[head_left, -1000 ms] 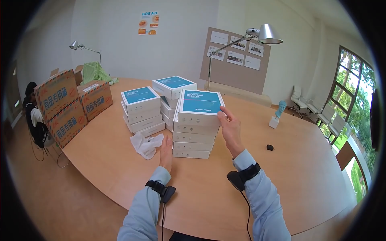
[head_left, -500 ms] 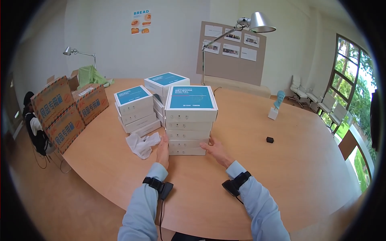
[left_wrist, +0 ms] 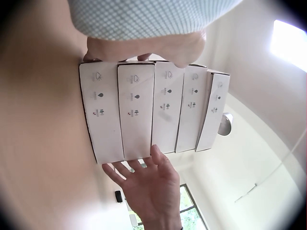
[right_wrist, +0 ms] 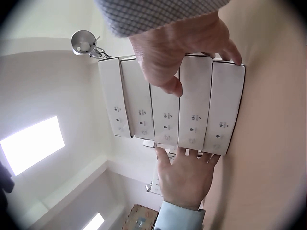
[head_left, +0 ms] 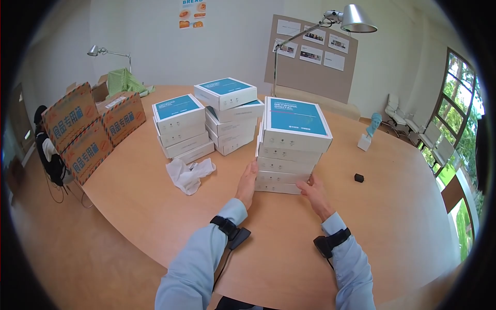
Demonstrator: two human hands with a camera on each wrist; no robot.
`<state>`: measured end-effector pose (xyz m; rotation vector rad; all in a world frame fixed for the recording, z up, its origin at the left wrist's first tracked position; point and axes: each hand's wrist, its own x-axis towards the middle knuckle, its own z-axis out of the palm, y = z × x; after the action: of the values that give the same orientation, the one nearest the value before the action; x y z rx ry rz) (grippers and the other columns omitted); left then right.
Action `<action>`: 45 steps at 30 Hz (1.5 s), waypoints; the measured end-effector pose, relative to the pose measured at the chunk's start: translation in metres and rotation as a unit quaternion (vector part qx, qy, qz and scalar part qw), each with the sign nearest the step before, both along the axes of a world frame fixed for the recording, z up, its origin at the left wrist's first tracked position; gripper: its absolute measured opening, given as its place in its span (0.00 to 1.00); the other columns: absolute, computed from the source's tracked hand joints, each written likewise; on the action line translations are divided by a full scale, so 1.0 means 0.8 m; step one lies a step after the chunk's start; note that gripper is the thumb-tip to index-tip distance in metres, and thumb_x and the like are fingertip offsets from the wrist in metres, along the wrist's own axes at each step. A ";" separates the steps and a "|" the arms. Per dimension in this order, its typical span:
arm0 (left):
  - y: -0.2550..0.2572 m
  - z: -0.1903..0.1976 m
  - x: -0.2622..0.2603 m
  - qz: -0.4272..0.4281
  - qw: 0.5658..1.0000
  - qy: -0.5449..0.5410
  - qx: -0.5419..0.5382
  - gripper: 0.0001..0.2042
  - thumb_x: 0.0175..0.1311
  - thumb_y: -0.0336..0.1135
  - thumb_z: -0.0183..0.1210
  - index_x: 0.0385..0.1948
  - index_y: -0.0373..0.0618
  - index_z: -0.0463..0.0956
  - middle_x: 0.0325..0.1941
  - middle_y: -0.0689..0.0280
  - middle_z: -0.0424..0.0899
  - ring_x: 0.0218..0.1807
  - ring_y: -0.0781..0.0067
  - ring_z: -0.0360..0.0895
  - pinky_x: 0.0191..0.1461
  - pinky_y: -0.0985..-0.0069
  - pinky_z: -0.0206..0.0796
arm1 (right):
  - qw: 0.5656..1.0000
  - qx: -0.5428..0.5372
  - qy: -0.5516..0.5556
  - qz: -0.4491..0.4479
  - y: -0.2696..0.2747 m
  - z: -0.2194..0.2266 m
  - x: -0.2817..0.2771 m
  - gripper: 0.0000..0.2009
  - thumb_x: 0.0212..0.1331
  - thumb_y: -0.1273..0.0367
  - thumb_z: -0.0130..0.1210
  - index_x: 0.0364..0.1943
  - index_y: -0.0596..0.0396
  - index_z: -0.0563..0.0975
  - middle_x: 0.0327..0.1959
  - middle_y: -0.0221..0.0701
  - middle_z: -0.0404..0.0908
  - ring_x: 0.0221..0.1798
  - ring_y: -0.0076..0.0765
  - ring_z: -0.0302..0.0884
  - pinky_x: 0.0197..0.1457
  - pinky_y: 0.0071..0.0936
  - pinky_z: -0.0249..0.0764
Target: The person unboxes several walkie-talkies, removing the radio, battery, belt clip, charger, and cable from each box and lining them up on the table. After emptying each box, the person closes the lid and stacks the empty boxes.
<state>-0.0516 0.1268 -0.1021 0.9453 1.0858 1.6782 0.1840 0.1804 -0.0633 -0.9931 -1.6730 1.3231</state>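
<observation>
A stack of several white boxes (head_left: 287, 152), the top one with a blue label, stands on the table. Flat along its left side, low down, lies my left hand (head_left: 248, 185), fingers extended. My right hand (head_left: 316, 196) touches the lower right side, its thumb at the front edge. The left wrist view shows the right hand (left_wrist: 151, 191) with fingers against the boxes (left_wrist: 136, 110). In the right wrist view, the left hand (right_wrist: 186, 179) has its fingertips at the opposite side, while the right thumb rests on the front faces. The far sides of the boxes are hidden.
Two more stacks of white boxes (head_left: 181, 126) (head_left: 232, 129) stand to the left, behind crumpled white wrapping (head_left: 190, 176). Brown cartons (head_left: 77, 129) are at far left. A desk lamp (head_left: 356, 20) rises behind; a small black object (head_left: 359, 177) and a blue bust (head_left: 373, 125) are right.
My right hand has come down from the top box to the lower right side. The stack has moved rightward with both hands, and a gap now separates it from the other stacks.
</observation>
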 end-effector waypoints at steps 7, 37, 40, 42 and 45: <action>0.089 0.003 0.041 -0.056 0.998 -0.002 0.035 0.34 0.82 0.61 0.39 0.78 0.45 0.59 0.79 0.64 0.65 0.79 0.68 0.58 0.81 0.70 0.47 | 0.998 0.000 0.007 -0.070 0.087 -0.015 0.041 0.33 0.57 0.65 0.63 0.70 0.49 0.68 0.56 0.28 0.80 0.51 0.29 0.74 0.42 0.29 0.70; -0.058 -0.005 -0.239 0.127 0.621 0.744 -0.212 0.15 0.69 0.37 0.57 0.55 0.47 0.80 0.61 0.56 0.80 0.68 0.50 0.71 0.74 0.51 0.57 | 0.979 -0.028 0.059 -0.194 0.113 -0.053 0.089 0.26 0.59 0.76 0.56 0.65 0.64 0.70 0.47 0.27 0.75 0.38 0.20 0.71 0.35 0.23 0.69; -0.087 -0.011 -0.273 0.110 0.618 0.749 -0.214 0.15 0.68 0.33 0.56 0.56 0.47 0.79 0.61 0.56 0.80 0.67 0.50 0.71 0.73 0.54 0.59 | 0.982 -0.022 0.054 -0.182 0.096 -0.056 0.088 0.25 0.59 0.76 0.56 0.63 0.63 0.72 0.48 0.27 0.76 0.39 0.21 0.72 0.36 0.22 0.70; -0.109 -0.010 -0.291 0.100 0.678 0.705 -0.184 0.15 0.68 0.29 0.55 0.55 0.47 0.80 0.62 0.58 0.81 0.67 0.52 0.72 0.71 0.57 0.61 | 0.982 -0.014 0.039 -0.185 0.083 -0.054 0.087 0.24 0.58 0.76 0.57 0.62 0.63 0.73 0.48 0.28 0.77 0.39 0.21 0.73 0.37 0.22 0.71; -0.138 -0.002 -0.314 0.089 0.648 0.735 -0.177 0.15 0.67 0.27 0.55 0.54 0.47 0.81 0.62 0.59 0.81 0.67 0.55 0.72 0.71 0.57 0.61 | 0.984 -0.009 0.017 -0.176 0.067 -0.049 0.087 0.24 0.58 0.76 0.57 0.61 0.63 0.74 0.48 0.28 0.77 0.41 0.22 0.75 0.38 0.22 0.73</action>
<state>-0.3027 0.0161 -0.1036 2.0032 2.4542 0.3860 0.2536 0.2343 -0.1027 -1.2064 -1.3845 1.1130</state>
